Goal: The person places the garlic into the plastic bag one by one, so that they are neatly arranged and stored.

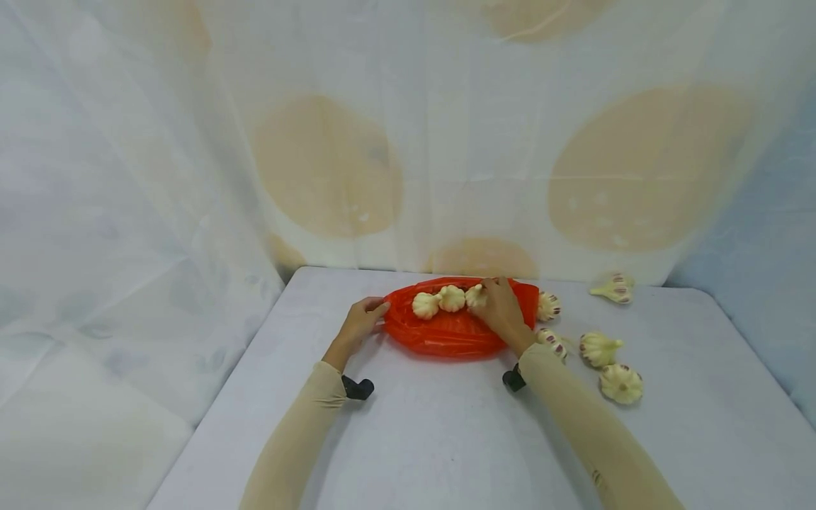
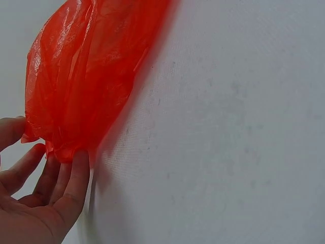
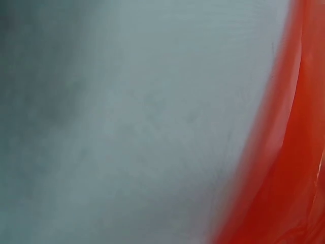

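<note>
A red plastic bag [image 1: 440,345] lies spread out at the back of the table, with garlic bulbs on it. My left hand [image 1: 361,322] holds the bag's left end; in the left wrist view the fingers [image 2: 76,178] curl up against the gathered red plastic. Over the bag's right part, my right hand [image 1: 503,308] grips a garlic bulb [image 1: 474,295] by its top, partly hidden by the fingers. Just left of that bulb sit a second garlic bulb [image 1: 452,298] and a third one [image 1: 425,305], side by side. Only the bag's edge [image 3: 289,193] and tabletop show in the right wrist view.
Several more garlic bulbs lie on the white table [image 1: 433,439] to the right: one bulb [image 1: 548,306] at the bag's edge, another [image 1: 551,342] beside the right wrist, a pair [image 1: 621,384] farther right, one [image 1: 615,289] near the back edge. A patterned curtain [image 1: 472,177] hangs behind.
</note>
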### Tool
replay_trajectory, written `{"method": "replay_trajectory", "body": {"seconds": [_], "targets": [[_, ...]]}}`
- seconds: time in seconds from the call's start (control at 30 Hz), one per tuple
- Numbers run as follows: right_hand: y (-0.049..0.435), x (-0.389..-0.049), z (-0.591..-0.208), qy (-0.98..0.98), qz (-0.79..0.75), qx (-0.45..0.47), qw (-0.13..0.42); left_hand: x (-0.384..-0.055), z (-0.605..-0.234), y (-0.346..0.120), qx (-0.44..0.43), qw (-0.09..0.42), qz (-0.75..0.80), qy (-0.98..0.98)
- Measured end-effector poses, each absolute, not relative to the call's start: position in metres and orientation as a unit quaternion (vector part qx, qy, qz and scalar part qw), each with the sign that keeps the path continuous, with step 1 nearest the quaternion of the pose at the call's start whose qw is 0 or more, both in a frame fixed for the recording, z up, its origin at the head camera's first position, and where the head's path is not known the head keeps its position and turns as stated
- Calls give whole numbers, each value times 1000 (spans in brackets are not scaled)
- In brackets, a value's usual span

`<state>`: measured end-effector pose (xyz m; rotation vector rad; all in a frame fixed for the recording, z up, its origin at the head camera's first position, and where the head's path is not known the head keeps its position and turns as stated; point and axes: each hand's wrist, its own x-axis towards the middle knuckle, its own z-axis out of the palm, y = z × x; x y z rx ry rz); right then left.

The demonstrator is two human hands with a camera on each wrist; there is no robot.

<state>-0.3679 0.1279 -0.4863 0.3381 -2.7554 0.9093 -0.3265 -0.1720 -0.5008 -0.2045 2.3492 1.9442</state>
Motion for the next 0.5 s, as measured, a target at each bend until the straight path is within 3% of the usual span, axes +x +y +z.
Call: {"method": "replay_trajectory", "body": {"seconds": [0.5], "targets": [[149,-362,-462,-938,301,143,102,-331,-500,-170,-58,41,642,763]]}}
